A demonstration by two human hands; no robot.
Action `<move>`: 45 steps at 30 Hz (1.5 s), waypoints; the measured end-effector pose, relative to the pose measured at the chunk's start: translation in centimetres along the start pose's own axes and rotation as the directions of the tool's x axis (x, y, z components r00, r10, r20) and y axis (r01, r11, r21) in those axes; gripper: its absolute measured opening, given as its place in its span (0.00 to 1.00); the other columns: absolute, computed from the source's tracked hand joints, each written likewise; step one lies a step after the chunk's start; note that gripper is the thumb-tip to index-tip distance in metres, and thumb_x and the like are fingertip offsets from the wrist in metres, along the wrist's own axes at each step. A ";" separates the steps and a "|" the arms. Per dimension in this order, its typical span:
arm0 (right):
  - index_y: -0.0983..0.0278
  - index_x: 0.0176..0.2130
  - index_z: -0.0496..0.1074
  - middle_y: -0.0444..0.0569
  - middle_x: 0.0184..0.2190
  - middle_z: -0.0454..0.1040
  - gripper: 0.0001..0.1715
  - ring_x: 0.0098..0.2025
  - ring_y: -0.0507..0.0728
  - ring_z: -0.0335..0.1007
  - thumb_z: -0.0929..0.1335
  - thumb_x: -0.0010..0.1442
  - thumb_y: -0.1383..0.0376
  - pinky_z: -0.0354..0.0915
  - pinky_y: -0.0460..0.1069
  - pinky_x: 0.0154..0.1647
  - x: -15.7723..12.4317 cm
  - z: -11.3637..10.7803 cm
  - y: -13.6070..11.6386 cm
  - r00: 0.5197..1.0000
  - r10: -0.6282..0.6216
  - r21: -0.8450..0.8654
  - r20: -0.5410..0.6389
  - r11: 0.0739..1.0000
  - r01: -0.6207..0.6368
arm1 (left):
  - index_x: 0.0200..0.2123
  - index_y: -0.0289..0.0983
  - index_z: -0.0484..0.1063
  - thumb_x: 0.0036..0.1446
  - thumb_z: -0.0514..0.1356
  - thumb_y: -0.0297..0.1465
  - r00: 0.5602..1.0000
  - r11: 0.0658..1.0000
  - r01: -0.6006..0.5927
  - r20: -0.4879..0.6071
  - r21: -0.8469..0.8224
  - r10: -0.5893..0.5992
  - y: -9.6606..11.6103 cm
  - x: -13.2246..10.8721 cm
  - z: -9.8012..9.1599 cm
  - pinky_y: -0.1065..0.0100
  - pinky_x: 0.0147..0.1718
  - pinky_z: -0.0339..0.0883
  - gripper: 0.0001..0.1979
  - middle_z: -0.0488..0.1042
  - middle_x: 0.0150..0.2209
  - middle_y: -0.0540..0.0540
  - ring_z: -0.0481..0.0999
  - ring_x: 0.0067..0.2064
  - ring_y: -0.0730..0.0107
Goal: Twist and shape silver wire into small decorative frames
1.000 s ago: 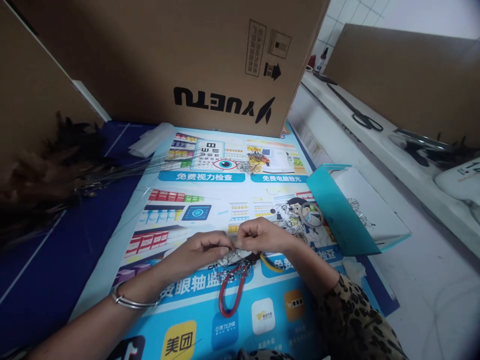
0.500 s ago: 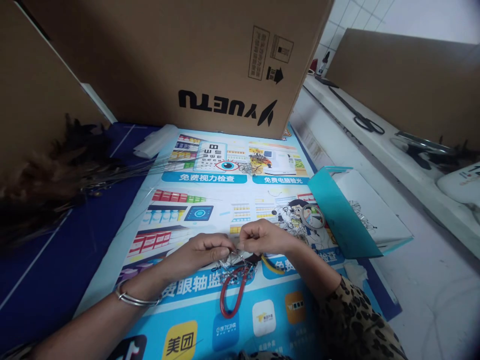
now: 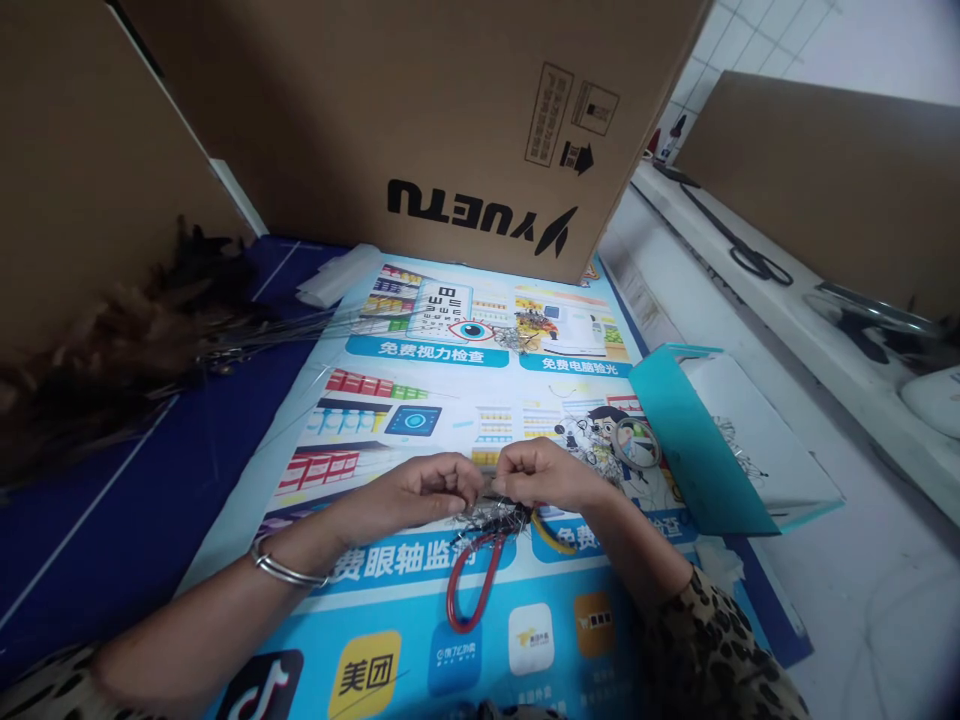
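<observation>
My left hand (image 3: 435, 488) and my right hand (image 3: 544, 474) meet in the middle of the table, thumbs and fingers pinched close together. Whatever lies between the fingertips is too small to make out. Directly below them is a tangle of thin wires (image 3: 499, 517), partly covered by my fingers. A tool lies under that tangle, with a red looped handle (image 3: 453, 598) toward me and a yellow handle (image 3: 553, 535) to the right; its working end is hidden. Beyond my right hand are another loose wire pile (image 3: 600, 455) and a roll of tape (image 3: 634, 441).
A teal box (image 3: 694, 455) with wire pieces inside stands at right. Dark feathery stems (image 3: 150, 350) lie at left, their thin ends reaching over the printed sheet (image 3: 442, 455). A large cardboard box (image 3: 420, 110) stands behind. Scissors (image 3: 757, 264) rest on the right ledge.
The view has shifted slightly, so the surroundings appear further right. My left fingers have loosened a little and lifted from the wire tangle; both hands stay close together.
</observation>
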State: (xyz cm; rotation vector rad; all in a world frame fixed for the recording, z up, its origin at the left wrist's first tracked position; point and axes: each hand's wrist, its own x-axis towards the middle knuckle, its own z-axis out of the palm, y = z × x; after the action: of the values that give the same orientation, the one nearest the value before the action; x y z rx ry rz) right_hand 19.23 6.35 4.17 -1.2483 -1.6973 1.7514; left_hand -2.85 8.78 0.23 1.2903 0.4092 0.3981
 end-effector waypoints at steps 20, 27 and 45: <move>0.67 0.27 0.66 0.39 0.18 0.61 0.13 0.18 0.45 0.56 0.67 0.53 0.59 0.53 0.41 0.18 0.1 0.1 0.0 1.000 0.008 -0.008 0.005 1.000 -0.008 | 0.32 0.33 0.67 0.55 0.57 0.34 0.997 0.991 0.071 0.022 0.115 -0.074 0.2 0.0 0.0 0.73 0.32 0.57 0.08 0.66 0.30 0.50 0.63 0.32 0.74; 0.67 0.26 0.66 0.39 0.20 0.60 0.11 0.23 0.46 0.55 0.66 0.53 0.61 0.53 0.41 0.23 0.1 0.1 0.1 0.997 -0.077 -0.183 -0.015 0.980 0.073 | 0.32 0.34 0.67 0.56 0.56 0.37 0.996 0.982 0.088 0.016 0.166 -0.092 0.4 0.0 0.2 0.74 0.30 0.56 0.11 0.65 0.28 0.51 0.61 0.30 0.75; 0.67 0.27 0.66 0.40 0.20 0.61 0.11 0.24 0.46 0.54 0.65 0.54 0.61 0.53 0.41 0.24 -0.3 0.3 -0.2 0.989 -0.149 -0.265 0.008 0.953 0.146 | 0.31 0.34 0.66 0.56 0.55 0.38 0.996 0.978 0.089 0.003 0.187 -0.092 0.5 0.2 0.5 0.74 0.29 0.55 0.12 0.64 0.27 0.51 0.60 0.29 0.76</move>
State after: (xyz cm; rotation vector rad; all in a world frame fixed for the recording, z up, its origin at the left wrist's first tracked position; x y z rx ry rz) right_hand 19.10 5.96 4.41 -1.1991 -2.0134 1.4646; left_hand -2.50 8.61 0.85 1.4496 0.5024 0.2798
